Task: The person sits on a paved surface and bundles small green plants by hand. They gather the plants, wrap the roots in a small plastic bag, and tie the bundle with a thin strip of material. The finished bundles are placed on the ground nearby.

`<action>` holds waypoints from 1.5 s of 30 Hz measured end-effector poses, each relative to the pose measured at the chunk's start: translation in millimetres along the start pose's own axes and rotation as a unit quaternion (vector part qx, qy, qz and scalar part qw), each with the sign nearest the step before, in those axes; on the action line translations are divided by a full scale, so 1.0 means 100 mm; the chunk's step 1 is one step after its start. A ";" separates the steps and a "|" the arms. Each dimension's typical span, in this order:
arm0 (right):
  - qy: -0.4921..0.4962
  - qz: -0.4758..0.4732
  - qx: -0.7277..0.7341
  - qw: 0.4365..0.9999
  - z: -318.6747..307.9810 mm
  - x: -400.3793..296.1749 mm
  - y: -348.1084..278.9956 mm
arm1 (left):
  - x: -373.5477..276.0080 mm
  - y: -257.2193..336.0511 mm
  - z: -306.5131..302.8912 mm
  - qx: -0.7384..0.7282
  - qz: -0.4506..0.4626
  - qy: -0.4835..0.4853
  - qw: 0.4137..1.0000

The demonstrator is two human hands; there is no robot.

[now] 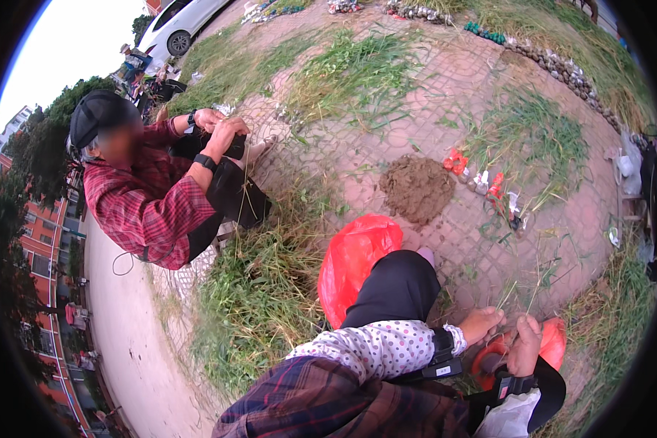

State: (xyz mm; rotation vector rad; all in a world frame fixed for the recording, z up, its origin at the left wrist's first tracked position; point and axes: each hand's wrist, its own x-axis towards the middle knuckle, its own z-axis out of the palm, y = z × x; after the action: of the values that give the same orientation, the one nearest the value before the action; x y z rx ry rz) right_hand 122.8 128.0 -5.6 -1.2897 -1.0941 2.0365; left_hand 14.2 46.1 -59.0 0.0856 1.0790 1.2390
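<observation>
My left hand (480, 325) and my right hand (525, 345) are close together at the lower right, above my bent knee. Each one pinches thin green grass stems (534, 290) that stick up between and beyond the fingers. A black band is strapped round each of my wrists. A red plastic bag (356, 257) lies by my other leg, and more red plastic (553, 339) shows beneath my hands. Ahead lies a mound of brown mud (418, 189), with a row of small bundles (482, 183) in red and white wrapping running to its right.
A co-worker in a red checked shirt (142, 202) sits at the left, hands raised together. Cut grass lies in heaps (263, 295) on the paving. A long row of bundles (564, 74) curves along the upper right. A white car (178, 27) stands farther off.
</observation>
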 end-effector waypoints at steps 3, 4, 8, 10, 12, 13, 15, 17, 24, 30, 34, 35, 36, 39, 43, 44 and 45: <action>-0.059 0.053 0.090 0.993 0.16 -0.08 -0.02 | 0.01 -0.12 -0.02 -0.026 -0.018 -0.036 0.999; -0.081 0.070 0.126 0.986 0.18 -0.11 -0.04 | -0.02 -0.11 -0.01 -0.027 -0.022 -0.040 0.999; -0.008 0.035 0.094 0.995 0.17 -0.09 0.17 | 0.02 -0.24 -0.02 0.077 0.075 -0.090 0.990; -0.025 0.061 0.110 0.992 0.14 -0.06 0.25 | -0.02 -0.20 -0.01 -0.029 0.019 -0.103 0.994; -0.050 0.077 0.124 0.988 0.20 -0.07 0.21 | -0.10 -0.08 -0.03 -0.087 -0.055 -0.123 0.987; -0.028 0.084 0.113 0.990 0.29 -0.10 0.12 | -0.13 -0.02 -0.02 -0.101 -0.086 -0.114 0.985; -0.053 0.104 0.105 0.988 0.21 -0.02 0.14 | -0.22 0.15 -0.01 -0.107 -0.097 -0.149 0.978; -0.111 0.067 0.104 0.986 0.04 -0.01 0.14 | -0.20 0.16 -0.04 -0.137 -0.079 -0.172 0.972; -0.017 0.014 0.021 1.000 0.06 -0.55 0.21 | -0.16 0.29 -0.09 -0.191 -0.051 -0.108 0.974; -0.036 -0.003 -0.174 0.984 0.11 -0.96 0.15 | -0.13 0.25 -0.14 -0.192 -0.031 -0.092 0.976; -0.040 0.034 -0.173 0.984 0.04 -0.98 0.27 | -0.13 0.26 -0.13 -0.212 -0.040 -0.097 0.972; -0.043 0.064 -0.126 0.989 0.03 -0.95 0.26 | -0.13 0.28 -0.13 -0.219 -0.044 -0.098 0.970; -0.042 0.098 -0.078 0.991 0.01 -0.96 0.28 | -0.12 0.27 -0.15 -0.216 -0.036 -0.102 0.970; -0.073 0.142 -0.054 0.986 -0.01 -1.00 0.23 | -0.09 0.27 -0.20 -0.219 -0.018 -0.113 0.969; -0.095 0.164 -0.026 0.982 0.00 -1.01 0.20 | -0.07 0.29 -0.23 -0.209 -0.012 -0.124 0.970; -0.102 0.172 -0.011 0.980 0.01 -1.03 0.19 | -0.08 0.27 -0.23 -0.208 -0.014 -0.122 0.970; -0.091 0.163 -0.017 0.982 0.04 -1.04 0.18 | -0.07 0.27 -0.23 -0.207 -0.014 -0.120 0.971</action>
State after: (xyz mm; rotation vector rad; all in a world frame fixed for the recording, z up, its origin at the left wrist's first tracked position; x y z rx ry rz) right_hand 164.6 39.2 32.7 -1.3980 -1.0559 2.4274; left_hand -20.7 39.5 -51.3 -0.0972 0.5978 1.3659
